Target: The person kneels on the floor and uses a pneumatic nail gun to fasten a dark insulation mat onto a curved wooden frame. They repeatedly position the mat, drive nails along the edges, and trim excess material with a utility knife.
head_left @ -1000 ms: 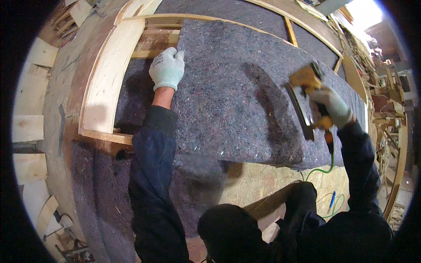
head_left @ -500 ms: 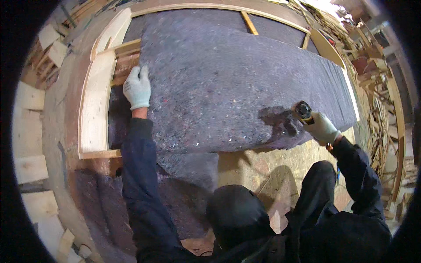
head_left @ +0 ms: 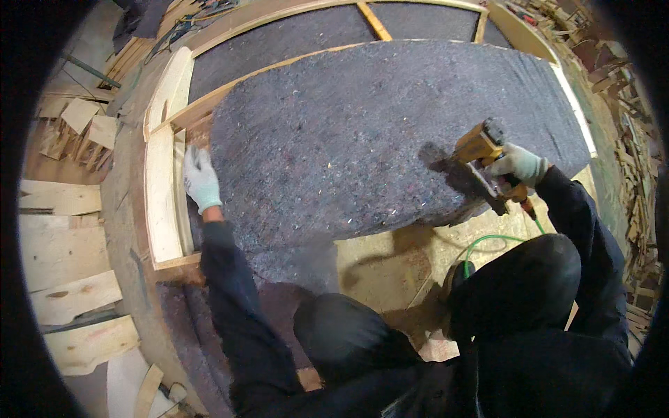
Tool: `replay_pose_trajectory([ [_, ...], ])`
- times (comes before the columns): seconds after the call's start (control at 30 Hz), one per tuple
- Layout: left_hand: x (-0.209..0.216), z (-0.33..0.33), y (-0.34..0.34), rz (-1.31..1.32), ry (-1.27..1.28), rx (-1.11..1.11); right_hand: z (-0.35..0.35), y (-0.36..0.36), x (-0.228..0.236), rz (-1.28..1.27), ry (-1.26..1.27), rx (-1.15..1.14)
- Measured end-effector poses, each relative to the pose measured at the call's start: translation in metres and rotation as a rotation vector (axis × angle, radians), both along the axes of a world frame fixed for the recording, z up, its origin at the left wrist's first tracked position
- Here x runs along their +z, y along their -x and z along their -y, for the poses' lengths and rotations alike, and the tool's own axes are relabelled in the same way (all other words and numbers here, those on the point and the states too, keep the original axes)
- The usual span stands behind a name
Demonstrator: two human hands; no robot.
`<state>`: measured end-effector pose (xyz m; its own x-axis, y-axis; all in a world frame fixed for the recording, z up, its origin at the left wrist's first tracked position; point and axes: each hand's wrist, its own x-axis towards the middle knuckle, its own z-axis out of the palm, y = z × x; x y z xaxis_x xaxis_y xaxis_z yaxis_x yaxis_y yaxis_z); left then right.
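Note:
A grey felt sheet [head_left: 327, 139], flecked with bits of colour, lies across a pale wooden frame [head_left: 162, 198]. At the sheet's left edge, my left hand [head_left: 202, 184] in a white glove is closed, with the edge apparently between thumb and fingers. My right hand [head_left: 517, 164], also gloved, grips the handle of a yellow and black pneumatic staple gun [head_left: 479, 144]. The gun is held above the right part of the felt and casts a shadow there. From its handle a green air hose [head_left: 488, 238] curves down beside my knee.
A wooden crosspiece [head_left: 375, 22] spans the frame's far section, over more felt. Cut boards [head_left: 70, 251] lie at the left. Wood scraps [head_left: 637, 181] are heaped along the right. Below the felt's near edge is a yellowish board surface [head_left: 390, 272].
The view has shifted. The staple gun has turned so its yellow side shows, and the green hose is visible. My left hand stays at the felt's left edge; the far crosspiece is more exposed.

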<state>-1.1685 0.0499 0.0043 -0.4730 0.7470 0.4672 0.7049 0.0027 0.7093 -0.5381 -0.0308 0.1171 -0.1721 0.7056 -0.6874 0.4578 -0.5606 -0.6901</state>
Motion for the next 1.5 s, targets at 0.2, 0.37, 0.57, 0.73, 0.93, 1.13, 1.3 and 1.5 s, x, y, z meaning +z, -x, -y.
replay_pose_trajectory([
  [0.2, 0.027, 0.083, -0.166, -0.817, 0.122, -0.574, -0.025, -0.05, -0.048, -0.229, 0.072, -0.046],
  [0.37, 0.006, 0.074, -0.147, -0.78, 0.45, -0.466, -0.042, -0.069, -0.075, -0.256, 0.102, -0.035],
  [0.57, 0.008, 0.032, -0.079, -0.647, 0.479, -0.272, -0.047, -0.076, -0.081, -0.338, 0.192, -0.068],
  [0.73, 0.007, -0.018, -0.022, -0.294, 0.722, -0.037, -0.051, -0.076, -0.086, -0.345, 0.144, -0.063],
  [0.93, -0.034, -0.098, 0.046, -0.138, 0.801, -0.034, -0.055, -0.079, -0.088, -0.3, 0.167, -0.039],
  [1.13, -0.075, -0.184, 0.075, 0.588, 0.493, -0.29, -0.05, -0.075, -0.078, -0.115, 0.155, -0.132],
  [1.3, -0.058, -0.215, 0.07, 0.965, 0.472, -0.517, -0.048, -0.075, -0.067, -0.068, 0.034, -0.057],
  [1.5, -0.026, -0.219, 0.071, 0.358, 0.571, -0.515, -0.048, -0.075, -0.071, -0.085, 0.052, -0.118],
])
